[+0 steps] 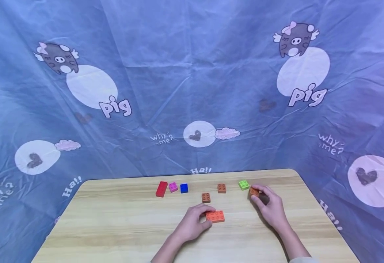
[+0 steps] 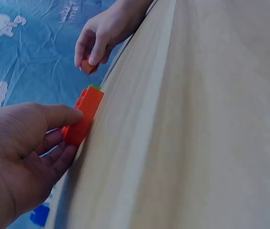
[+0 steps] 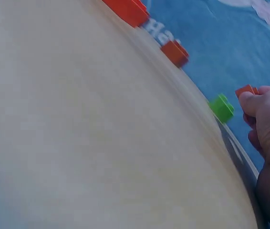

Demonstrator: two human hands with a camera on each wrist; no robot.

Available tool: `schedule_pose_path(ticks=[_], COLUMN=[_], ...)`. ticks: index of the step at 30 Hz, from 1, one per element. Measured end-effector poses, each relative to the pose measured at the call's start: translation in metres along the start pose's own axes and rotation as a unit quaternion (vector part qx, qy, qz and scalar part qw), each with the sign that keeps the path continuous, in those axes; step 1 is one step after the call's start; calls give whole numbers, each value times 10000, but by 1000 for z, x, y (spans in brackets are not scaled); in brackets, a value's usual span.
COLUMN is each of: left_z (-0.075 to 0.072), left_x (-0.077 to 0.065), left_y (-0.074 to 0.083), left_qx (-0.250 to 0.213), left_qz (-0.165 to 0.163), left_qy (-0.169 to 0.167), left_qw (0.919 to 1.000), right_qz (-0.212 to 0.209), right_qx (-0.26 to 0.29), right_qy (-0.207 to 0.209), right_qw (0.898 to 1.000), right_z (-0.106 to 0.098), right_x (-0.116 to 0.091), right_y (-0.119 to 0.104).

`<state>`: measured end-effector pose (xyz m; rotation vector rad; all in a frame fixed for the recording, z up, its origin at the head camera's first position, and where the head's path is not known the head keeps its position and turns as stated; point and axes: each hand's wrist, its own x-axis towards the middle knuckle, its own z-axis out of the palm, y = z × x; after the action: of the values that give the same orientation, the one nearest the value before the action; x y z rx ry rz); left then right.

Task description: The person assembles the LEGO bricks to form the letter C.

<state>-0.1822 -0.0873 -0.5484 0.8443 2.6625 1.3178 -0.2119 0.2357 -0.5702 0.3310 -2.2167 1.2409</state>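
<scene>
My left hand [image 1: 193,223] grips a long orange toy brick [image 1: 216,216] by its left end, thumb on the near side and fingers on the far side. In the left wrist view the same orange brick [image 2: 86,114] sits between thumb and fingers. Farther right, my right hand [image 1: 273,209] pinches a small brown brick [image 1: 254,191], also visible in the right wrist view as a brown brick [image 3: 245,90] at the fingertips. Just left of it lies a lime green brick [image 1: 243,185]. Two more brown bricks, one nearer [image 1: 206,197] and one farther [image 1: 221,188], lie between the hands.
Toward the back left of the wooden table [image 1: 113,219] lie a red brick [image 1: 161,189], a pink brick [image 1: 173,187] and a blue brick [image 1: 184,188], in a loose row. A blue printed cloth [image 1: 165,91] hangs behind the table's back edge and along both sides.
</scene>
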Motion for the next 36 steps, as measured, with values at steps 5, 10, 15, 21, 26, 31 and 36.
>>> schedule_pose_path(ticks=[5,10,15,21,26,31,36], left_z=[-3,-1,3,6,6,5,5], left_x=[-9,-11,-10,-11,-11,-11,-11], left_y=[-9,-12,-13,-14,-15,-16,-17], left_qx=[-395,-504,-595,-605,-552,-489,-472], left_qz=[124,311,189,37,103,166,211], left_qy=[82,228,303,246,247,258,250], left_qw=[9991,9980,9976,9979,9981,9983,9983], right_qz=[-323,-443,-486,-491,-575,-587,-545], right_qx=[792,1152,1463,1639,1662,1311,870], right_qy=[-428,-897,-1349,-1407,-1512,-1747,-1881], right_qw=[9954,9883,9788,9752,9727,9741,9768], right_z=[8,17,25,36,45,51,54], right_x=[-12,-25,-36,-44,-48,-51,-51], right_y=[-19,-36,-50,-61,-70,-76,-79])
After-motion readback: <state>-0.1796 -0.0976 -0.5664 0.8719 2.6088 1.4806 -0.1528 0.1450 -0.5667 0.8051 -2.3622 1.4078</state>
